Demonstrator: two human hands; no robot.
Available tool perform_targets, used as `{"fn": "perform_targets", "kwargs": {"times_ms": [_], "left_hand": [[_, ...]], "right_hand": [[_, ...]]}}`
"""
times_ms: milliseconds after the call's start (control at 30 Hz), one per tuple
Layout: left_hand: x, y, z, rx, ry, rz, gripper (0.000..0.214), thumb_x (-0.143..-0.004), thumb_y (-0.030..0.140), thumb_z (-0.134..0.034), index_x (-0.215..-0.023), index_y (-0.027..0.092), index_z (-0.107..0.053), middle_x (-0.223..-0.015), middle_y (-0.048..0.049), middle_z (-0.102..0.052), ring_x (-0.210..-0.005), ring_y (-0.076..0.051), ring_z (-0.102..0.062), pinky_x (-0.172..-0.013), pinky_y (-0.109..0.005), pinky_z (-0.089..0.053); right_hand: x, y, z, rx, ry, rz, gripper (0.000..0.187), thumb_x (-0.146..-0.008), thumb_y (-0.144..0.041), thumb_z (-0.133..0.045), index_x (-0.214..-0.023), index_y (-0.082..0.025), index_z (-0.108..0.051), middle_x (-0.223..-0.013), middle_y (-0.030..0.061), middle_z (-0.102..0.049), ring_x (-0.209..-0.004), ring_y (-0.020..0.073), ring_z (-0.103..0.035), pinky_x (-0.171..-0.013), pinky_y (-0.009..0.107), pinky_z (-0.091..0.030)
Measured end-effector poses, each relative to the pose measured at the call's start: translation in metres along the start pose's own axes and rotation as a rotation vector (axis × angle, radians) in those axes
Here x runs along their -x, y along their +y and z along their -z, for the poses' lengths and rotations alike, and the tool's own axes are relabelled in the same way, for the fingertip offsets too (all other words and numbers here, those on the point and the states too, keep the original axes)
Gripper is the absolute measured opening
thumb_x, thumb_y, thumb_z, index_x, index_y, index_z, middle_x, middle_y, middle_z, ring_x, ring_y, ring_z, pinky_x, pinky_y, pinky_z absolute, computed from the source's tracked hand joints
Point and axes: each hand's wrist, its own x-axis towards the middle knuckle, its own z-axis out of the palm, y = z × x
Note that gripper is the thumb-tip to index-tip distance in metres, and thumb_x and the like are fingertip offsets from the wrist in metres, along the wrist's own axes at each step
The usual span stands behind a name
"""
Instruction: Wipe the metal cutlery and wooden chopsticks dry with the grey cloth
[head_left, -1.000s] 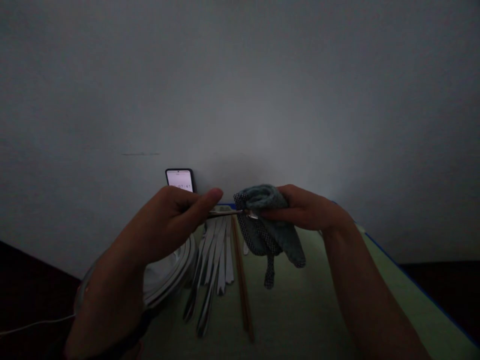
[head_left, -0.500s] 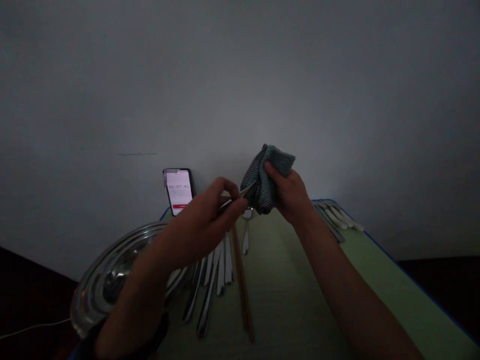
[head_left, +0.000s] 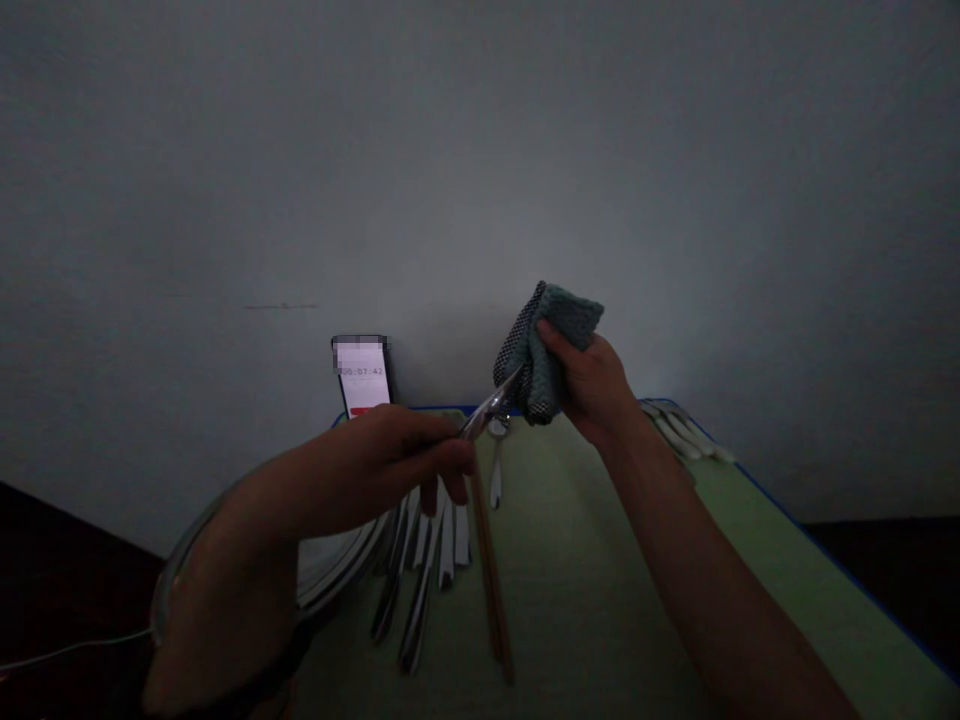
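My right hand (head_left: 600, 385) is closed around a folded grey-green cloth (head_left: 559, 335) with a black-and-white checked side, held up above the far end of the table. In my left hand (head_left: 420, 455) a shiny metal piece of cutlery (head_left: 491, 403) is pinched between thumb and fingers. Its far end meets the lower left folds of the cloth; whether it is a spoon, fork or knife I cannot tell. Below my left hand lie several metal cutlery pieces (head_left: 424, 600) and a pair of brown chopsticks (head_left: 495, 600). A small spoon (head_left: 496, 470) lies under the cloth.
A phone (head_left: 365, 378) with a running timer leans on the wall at the back. At the left, a large round metal basin (head_left: 341, 570) is partly behind my left arm. Several white-handled utensils (head_left: 686, 435) lie at the table's (head_left: 600, 580) far right edge.
My left hand has turned and lowered, and more of the metal cutlery shows between it and the cloth. The cloth and my right hand have shifted slightly right in view.
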Motion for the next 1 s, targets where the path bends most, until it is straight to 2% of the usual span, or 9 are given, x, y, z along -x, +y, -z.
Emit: {"fn": "perform_targets", "kwargs": {"times_ms": [100,200,333,467,600,733,867,933,1000], "left_hand": [[-0.008,-0.005,-0.005,-0.006,-0.055,-0.005,0.022,-0.084,0.029,-0.049,-0.076,0.02,-0.067,-0.068,-0.0005,-0.069,-0.058,-0.012,-0.063,-0.054,-0.018,-0.047],[-0.017,-0.01,-0.011,-0.054,-0.002,0.002,0.022,-0.084,0.027,-0.047,-0.075,0.018,-0.065,-0.066,-0.0008,-0.069,-0.054,-0.012,-0.063,-0.053,-0.019,-0.047],[-0.025,-0.015,-0.015,-0.185,0.086,-0.045,0.023,-0.084,0.026,-0.045,-0.075,0.018,-0.065,-0.064,0.0001,-0.069,-0.051,-0.011,-0.062,-0.052,-0.018,-0.045],[-0.029,-0.02,-0.015,-0.353,0.233,-0.002,0.03,-0.083,0.036,-0.048,-0.065,0.019,-0.065,-0.053,0.0011,-0.064,-0.045,-0.011,-0.059,-0.047,-0.018,-0.04],[-0.026,-0.022,-0.007,-0.396,0.404,0.08,0.031,-0.078,0.044,-0.054,-0.063,0.019,-0.063,-0.051,0.0012,-0.063,-0.046,-0.012,-0.058,-0.048,-0.02,-0.039],[-0.017,-0.019,0.001,-0.25,0.504,0.108,0.03,-0.076,0.047,-0.057,-0.082,0.018,-0.063,-0.072,-0.0026,-0.069,-0.052,-0.013,-0.06,-0.051,-0.023,-0.043],[-0.021,-0.009,-0.004,0.099,0.759,-0.031,0.043,-0.078,0.048,-0.056,-0.106,0.016,-0.054,-0.096,-0.0088,-0.067,-0.078,-0.018,-0.063,-0.063,-0.027,-0.047],[-0.028,-0.001,-0.01,0.37,0.858,-0.151,0.036,-0.081,0.047,-0.053,-0.101,0.017,-0.055,-0.092,-0.0057,-0.067,-0.079,-0.016,-0.062,-0.065,-0.026,-0.047],[-0.033,0.007,-0.014,0.686,0.91,-0.232,0.029,-0.083,0.045,-0.049,-0.085,0.017,-0.057,-0.072,0.0002,-0.063,-0.065,-0.012,-0.06,-0.058,-0.023,-0.045]], "right_hand": [[0.007,0.007,-0.012,-0.069,0.016,-0.129,0.029,-0.063,-0.04,-0.07,-0.076,-0.016,-0.06,-0.072,0.0009,-0.065,-0.071,0.0146,-0.062,-0.069,0.031,-0.051],[0.014,0.016,-0.025,-0.136,-0.017,-0.255,0.031,-0.062,-0.041,-0.07,-0.076,-0.015,-0.06,-0.071,0.0021,-0.065,-0.068,0.0144,-0.062,-0.067,0.031,-0.051],[0.018,0.021,-0.034,-0.189,-0.005,-0.27,0.028,-0.064,-0.041,-0.069,-0.075,-0.016,-0.061,-0.07,0.0012,-0.066,-0.064,0.013,-0.062,-0.062,0.028,-0.051],[0.014,0.026,-0.028,-0.158,-0.066,-0.296,0.031,-0.062,-0.041,-0.07,-0.078,-0.015,-0.063,-0.07,0.0023,-0.067,-0.066,0.0141,-0.062,-0.061,0.028,-0.05],[0.006,0.028,-0.009,0.075,-0.158,-0.195,0.031,-0.064,-0.043,-0.069,-0.072,-0.014,-0.062,-0.065,-0.0004,-0.065,-0.059,0.0107,-0.057,-0.061,0.027,-0.048],[0.005,0.013,0.007,0.285,-0.318,-0.153,0.027,-0.068,-0.041,-0.065,-0.072,-0.015,-0.064,-0.065,-0.0021,-0.063,-0.057,0.0095,-0.055,-0.059,0.025,-0.046],[0.014,-0.003,0.004,0.494,-0.573,-0.137,0.023,-0.073,-0.039,-0.061,-0.075,-0.016,-0.065,-0.065,-0.0023,-0.063,-0.057,0.0102,-0.055,-0.056,0.024,-0.045],[0.019,-0.005,-0.003,0.591,-0.699,-0.078,0.021,-0.075,-0.036,-0.058,-0.076,-0.017,-0.066,-0.063,-0.0032,-0.061,-0.056,0.0095,-0.052,-0.055,0.022,-0.043],[0.024,-0.005,-0.011,0.685,-0.808,-0.013,0.02,-0.077,-0.034,-0.055,-0.075,-0.017,-0.065,-0.061,-0.0038,-0.058,-0.055,0.0086,-0.049,-0.052,0.021,-0.041]]}}
